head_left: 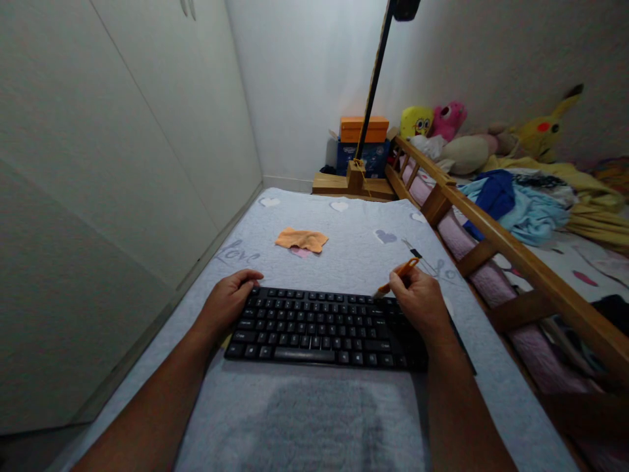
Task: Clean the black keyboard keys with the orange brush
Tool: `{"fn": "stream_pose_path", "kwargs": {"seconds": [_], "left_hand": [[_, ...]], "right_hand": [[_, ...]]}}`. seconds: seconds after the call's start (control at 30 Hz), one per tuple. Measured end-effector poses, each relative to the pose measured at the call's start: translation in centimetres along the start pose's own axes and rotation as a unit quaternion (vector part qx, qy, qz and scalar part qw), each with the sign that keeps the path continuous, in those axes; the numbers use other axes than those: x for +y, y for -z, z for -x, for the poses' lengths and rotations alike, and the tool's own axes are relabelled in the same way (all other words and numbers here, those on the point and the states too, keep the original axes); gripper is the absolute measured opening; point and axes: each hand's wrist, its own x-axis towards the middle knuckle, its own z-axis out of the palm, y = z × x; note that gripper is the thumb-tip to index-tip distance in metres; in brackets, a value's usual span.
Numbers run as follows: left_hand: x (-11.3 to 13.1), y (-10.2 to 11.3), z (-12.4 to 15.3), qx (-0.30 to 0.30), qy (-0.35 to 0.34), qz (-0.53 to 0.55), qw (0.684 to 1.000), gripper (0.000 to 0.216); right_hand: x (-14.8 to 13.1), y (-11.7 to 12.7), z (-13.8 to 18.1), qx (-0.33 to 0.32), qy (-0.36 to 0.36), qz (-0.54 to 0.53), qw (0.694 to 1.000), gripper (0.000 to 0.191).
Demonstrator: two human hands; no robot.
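A black keyboard (pixel 319 328) lies on a grey blanket (pixel 344 229) printed with hearts. My left hand (pixel 228 303) grips the keyboard's far left corner, fingers curled over its edge. My right hand (pixel 421 298) hovers over the keyboard's far right end, pinched on a small orange brush (pixel 399 275) whose bristle tip points down-left at the top row of keys. An orange cloth (pixel 301 240) lies crumpled on the blanket beyond the keyboard.
A small dark tool (pixel 415 253) lies on the blanket past my right hand. A wooden bed rail (pixel 496 226) runs along the right, with clothes and plush toys (pixel 491 141) behind it. White cupboard doors (pixel 122 164) line the left. Boxes (pixel 364 141) and a pole stand at the far end.
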Motion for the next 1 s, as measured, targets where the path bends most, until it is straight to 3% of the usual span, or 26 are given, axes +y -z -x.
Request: {"fn": "stream_pose_path", "kwargs": {"seconds": [0.17, 0.37, 0.53, 0.7, 0.87, 1.0], "left_hand": [[-0.17, 0.02, 0.03, 0.002, -0.001, -0.007, 1.0, 0.039], [-0.03, 0.0, 0.09, 0.007, 0.003, 0.001, 1.0, 0.039], [0.0, 0.0, 0.03, 0.007, -0.002, 0.008, 1.0, 0.04], [-0.18, -0.07, 0.19, 0.008, 0.006, 0.018, 1.0, 0.039], [-0.7, -0.18, 0.09, 0.009, 0.007, 0.03, 0.999, 0.038], [-0.86, -0.19, -0.03, 0.014, 0.006, 0.022, 1.0, 0.039]], "right_hand": [[-0.11, 0.34, -0.07, 0.032, -0.006, 0.004, 0.999, 0.029], [-0.05, 0.32, -0.17, 0.005, -0.006, 0.018, 1.0, 0.028], [-0.2, 0.51, -0.26, 0.038, 0.003, 0.028, 0.999, 0.027], [-0.2, 0.65, -0.33, 0.014, -0.004, 0.024, 1.0, 0.028], [-0.02, 0.86, -0.34, 0.042, -0.009, 0.037, 0.998, 0.028], [-0.03, 0.84, -0.41, 0.015, -0.014, 0.023, 1.0, 0.03]]}}
